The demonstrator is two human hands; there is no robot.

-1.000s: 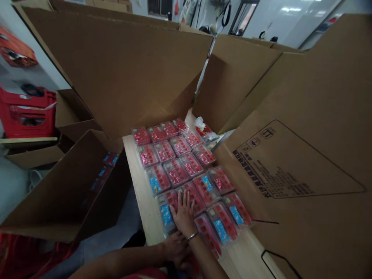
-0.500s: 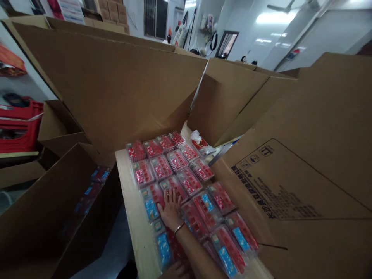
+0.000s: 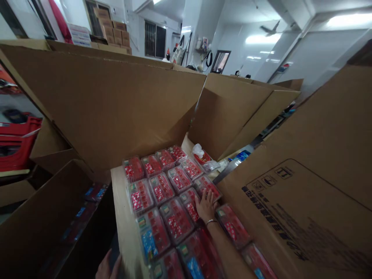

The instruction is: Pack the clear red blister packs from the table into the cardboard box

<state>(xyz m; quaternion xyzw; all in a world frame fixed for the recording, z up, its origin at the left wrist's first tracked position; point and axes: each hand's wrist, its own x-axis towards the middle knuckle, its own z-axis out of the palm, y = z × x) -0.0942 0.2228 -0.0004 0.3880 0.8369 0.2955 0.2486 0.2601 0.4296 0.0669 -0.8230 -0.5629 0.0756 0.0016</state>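
Rows of clear plastic packs with red contents (image 3: 176,219) cover a pale wooden tabletop (image 3: 119,205). Several carry red-and-white dotted labels, and nearer ones show blue labels (image 3: 148,243). My right hand (image 3: 205,207), with a bracelet at the wrist, lies with fingers stretched over a red pack (image 3: 207,186) at the right side of the rows. It touches the packs without visibly lifting one. My left hand (image 3: 108,268) is partly in view at the bottom, off the table's left edge, fingers apart and holding nothing visible.
Tall cardboard walls (image 3: 130,108) stand behind the packs, and a printed cardboard panel (image 3: 314,186) leans at the right. Left of the table, an open carton (image 3: 37,224) contains similar packs. A red crate (image 3: 17,143) sits farther left. A red bowl with plastic (image 3: 202,157) lies in the back corner.
My right hand has moved right across the packs, from the left-middle to the right side. My left hand has moved from beside the near packs to left of the table. The view has shifted.
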